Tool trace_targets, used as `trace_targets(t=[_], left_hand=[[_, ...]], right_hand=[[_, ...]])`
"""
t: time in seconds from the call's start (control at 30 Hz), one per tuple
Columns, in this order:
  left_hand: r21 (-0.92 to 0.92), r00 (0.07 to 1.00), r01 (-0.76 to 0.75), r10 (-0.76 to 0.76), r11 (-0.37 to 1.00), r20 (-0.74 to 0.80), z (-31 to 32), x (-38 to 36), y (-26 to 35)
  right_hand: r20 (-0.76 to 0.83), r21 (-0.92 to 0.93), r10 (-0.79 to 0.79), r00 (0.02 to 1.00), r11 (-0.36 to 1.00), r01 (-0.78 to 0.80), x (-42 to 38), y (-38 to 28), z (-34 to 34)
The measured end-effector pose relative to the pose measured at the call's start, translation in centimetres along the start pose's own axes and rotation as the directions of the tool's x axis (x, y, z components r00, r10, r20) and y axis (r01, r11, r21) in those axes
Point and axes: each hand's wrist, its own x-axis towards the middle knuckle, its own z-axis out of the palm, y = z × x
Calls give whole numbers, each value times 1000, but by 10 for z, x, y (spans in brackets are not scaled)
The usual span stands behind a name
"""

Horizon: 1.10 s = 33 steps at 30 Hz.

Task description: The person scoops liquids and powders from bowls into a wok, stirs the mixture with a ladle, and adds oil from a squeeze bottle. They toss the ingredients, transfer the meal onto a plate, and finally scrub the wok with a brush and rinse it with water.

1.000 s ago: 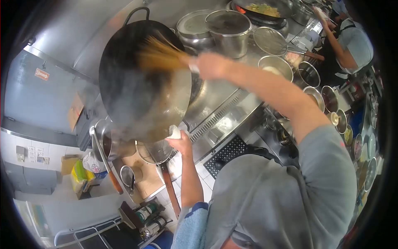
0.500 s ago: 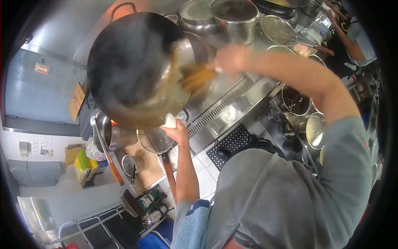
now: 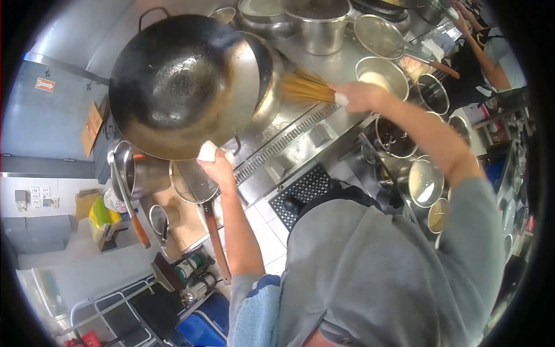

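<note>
A large dark wok (image 3: 185, 87) is tilted at the upper left, its inside facing me. Traces of brown liquid show along its right side. At its near rim, my left hand (image 3: 218, 172) is closed around a folded white cloth (image 3: 208, 151), gripping the wok through it. My right hand (image 3: 364, 97) is wrapped round the bound end of a bamboo wok brush (image 3: 306, 89). The bristles point left, just right of the wok and apart from its inside. Behind the wok, part of a second wok (image 3: 266, 87) shows on the range.
Lidded pots (image 3: 321, 34) and a wire strainer (image 3: 378, 36) stand along the back. Metal containers of sauces (image 3: 426, 182) line the right side. At the left are a deep pot (image 3: 147, 173) and another strainer (image 3: 193, 179). A co-worker's arm (image 3: 483, 55) shows at upper right.
The brush has moved right, out of the wok and away from its inner surface. Steam over the wok has thinned, and more of its bottom shows. The whole view has shifted slightly.
</note>
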Motion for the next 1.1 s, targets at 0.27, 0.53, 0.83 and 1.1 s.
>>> trace_targets(t=[0.27, 0.53, 0.83, 1.1], left_hand=[[-385, 699, 700, -469, 601, 540, 27, 42, 63], [-518, 750, 656, -395, 549, 531, 37, 38, 64], [-367, 831, 514, -344, 775, 438, 17, -35, -20], [296, 720, 186, -334, 937, 608, -142, -101, -35]], right_hand=[[-507, 315, 193, 840, 949, -28, 32, -22, 118], [-685, 445, -247, 685, 602, 662, -45, -135, 64], [-429, 60, -902, -43, -76, 995, -31, -323, 154], [-357, 746, -609, 708, 270, 608, 95, -460, 102]])
